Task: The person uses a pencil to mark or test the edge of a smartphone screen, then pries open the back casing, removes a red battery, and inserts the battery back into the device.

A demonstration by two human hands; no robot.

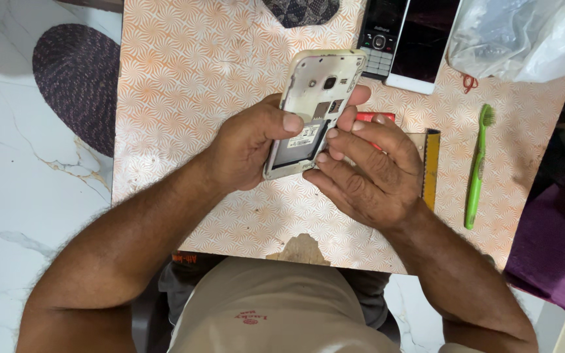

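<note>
— What have we got in our hands here?

— A smartphone (314, 111) with its back cover off (white frame, camera lens and battery bay exposed), held tilted above the patterned tabletop (184, 98). Our left hand (246, 147) grips its left edge, fingers curled behind it and the thumb pressed flat on the open back.

— And the other one?

— Our right hand (367, 170) has its fingers close together, their tips pressed against the phone's right edge near the battery bay; we cannot tell whether they pinch anything.

— What lies around us?

— A keypad phone (379, 39) and a white-edged smartphone (423, 46) beside it at the far edge, a clear plastic bag (524, 36), a green toothbrush (477, 167) to the right, and a small red object (375, 117) just behind our right fingers.
</note>
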